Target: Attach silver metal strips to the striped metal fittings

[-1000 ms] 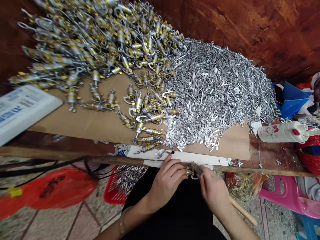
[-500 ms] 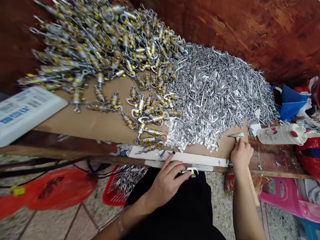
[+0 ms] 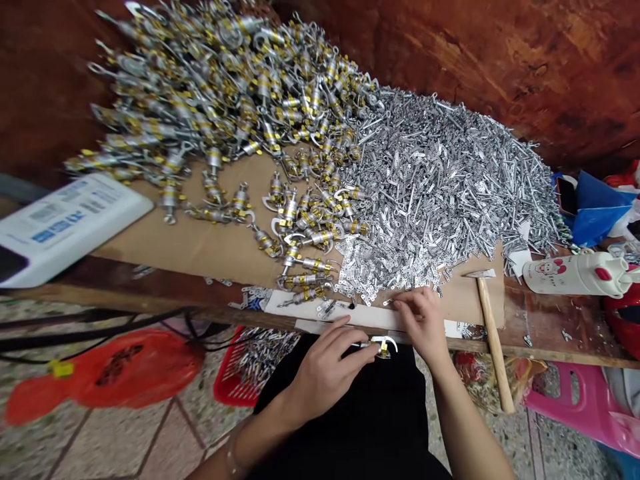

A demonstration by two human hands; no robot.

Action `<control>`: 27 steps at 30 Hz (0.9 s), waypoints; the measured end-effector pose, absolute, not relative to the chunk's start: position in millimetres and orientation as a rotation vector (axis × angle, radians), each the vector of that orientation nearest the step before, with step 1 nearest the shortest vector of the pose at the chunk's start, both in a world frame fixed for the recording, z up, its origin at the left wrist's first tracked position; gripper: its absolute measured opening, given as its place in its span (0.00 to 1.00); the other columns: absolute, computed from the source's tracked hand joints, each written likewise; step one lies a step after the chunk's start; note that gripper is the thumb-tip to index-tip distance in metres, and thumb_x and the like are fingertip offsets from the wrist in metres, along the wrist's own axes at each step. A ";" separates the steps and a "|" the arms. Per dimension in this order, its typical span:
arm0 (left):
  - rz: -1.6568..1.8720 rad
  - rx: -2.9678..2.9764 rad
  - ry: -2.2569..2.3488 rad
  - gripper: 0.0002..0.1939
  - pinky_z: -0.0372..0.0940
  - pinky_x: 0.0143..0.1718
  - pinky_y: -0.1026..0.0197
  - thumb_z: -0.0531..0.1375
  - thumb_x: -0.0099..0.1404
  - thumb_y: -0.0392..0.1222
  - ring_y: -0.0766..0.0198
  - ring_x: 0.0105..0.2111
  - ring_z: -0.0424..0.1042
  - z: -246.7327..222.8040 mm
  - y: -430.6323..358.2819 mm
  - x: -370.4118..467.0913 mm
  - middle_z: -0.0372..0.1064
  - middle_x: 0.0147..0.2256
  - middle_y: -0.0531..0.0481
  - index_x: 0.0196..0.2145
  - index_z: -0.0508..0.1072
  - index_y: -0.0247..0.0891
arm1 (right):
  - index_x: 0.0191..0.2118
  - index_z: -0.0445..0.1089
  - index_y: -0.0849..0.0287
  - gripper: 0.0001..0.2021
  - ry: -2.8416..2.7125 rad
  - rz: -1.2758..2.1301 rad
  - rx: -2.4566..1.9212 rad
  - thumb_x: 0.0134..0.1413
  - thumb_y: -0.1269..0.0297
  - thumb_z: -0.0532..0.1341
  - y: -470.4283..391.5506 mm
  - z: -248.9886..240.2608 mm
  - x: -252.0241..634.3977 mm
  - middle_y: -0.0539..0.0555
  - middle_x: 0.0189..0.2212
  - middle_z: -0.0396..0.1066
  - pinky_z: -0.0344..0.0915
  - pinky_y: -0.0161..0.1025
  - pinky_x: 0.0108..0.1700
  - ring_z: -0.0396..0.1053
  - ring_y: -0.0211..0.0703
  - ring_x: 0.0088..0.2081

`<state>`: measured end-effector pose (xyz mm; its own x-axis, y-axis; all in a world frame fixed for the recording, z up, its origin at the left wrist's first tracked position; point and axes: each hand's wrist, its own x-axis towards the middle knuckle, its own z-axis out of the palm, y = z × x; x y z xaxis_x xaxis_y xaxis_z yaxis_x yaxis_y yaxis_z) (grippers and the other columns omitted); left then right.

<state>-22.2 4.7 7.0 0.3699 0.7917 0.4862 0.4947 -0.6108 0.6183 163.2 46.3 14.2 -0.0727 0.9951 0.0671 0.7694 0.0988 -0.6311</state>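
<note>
My left hand is closed on a metal hook fitting with a curved silver hook and yellow parts, held at the bench's front edge above my lap. My right hand is at the near edge of the loose parts, its thumb and fingertips pinched at a small perforated metal plate. To its right lies a hammer, head on the cardboard and wooden handle jutting over the bench edge. Finished-looking hook fittings in silver and yellow lie beyond my left hand.
A large heap of small plates and pins covers the bench's middle. Hook fittings are piled at the back left. A white container lies left, a white bottle right. Below are a red basket and a pink stool.
My right hand has let go of the hammer, which stays on the bench, and moved left to the plates. My left hand keeps the hook fitting. The view has shifted slightly.
</note>
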 end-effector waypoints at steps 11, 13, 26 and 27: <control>1.132 2.235 1.165 0.11 0.66 0.46 0.58 0.55 0.64 0.35 0.63 0.38 0.70 8.3 8.4 -20.7 0.71 0.35 0.48 0.44 0.69 0.35 | 0.30 0.64 0.58 0.05 -2.068 0.870 -1.537 0.55 0.73 0.57 39.0 38.6 158.4 0.50 0.29 0.67 0.59 0.37 0.35 0.62 0.41 0.34; 1.141 2.194 1.181 0.11 0.67 0.42 0.62 0.54 0.65 0.36 0.64 0.38 0.70 12.1 9.9 -20.4 0.71 0.35 0.47 0.45 0.69 0.35 | 0.31 0.63 0.57 0.05 -2.072 0.945 -1.409 0.55 0.73 0.57 25.5 50.0 158.7 0.49 0.28 0.67 0.59 0.35 0.34 0.63 0.38 0.33; 1.085 1.648 1.177 0.06 0.66 0.29 0.69 0.58 0.59 0.33 0.69 0.27 0.69 26.5 12.8 -13.0 0.68 0.27 0.51 0.30 0.75 0.37 | 0.37 0.67 0.56 0.05 -2.002 0.480 -1.448 0.56 0.71 0.57 -4.6 40.3 158.7 0.51 0.31 0.67 0.59 0.38 0.38 0.62 0.39 0.35; 1.060 1.646 1.198 0.06 0.66 0.28 0.69 0.58 0.59 0.33 0.69 0.27 0.69 27.4 12.4 -12.6 0.68 0.27 0.51 0.30 0.75 0.37 | 0.38 0.68 0.56 0.05 -2.021 0.360 -1.430 0.56 0.72 0.57 -5.9 40.9 156.7 0.51 0.30 0.68 0.57 0.39 0.38 0.62 0.39 0.34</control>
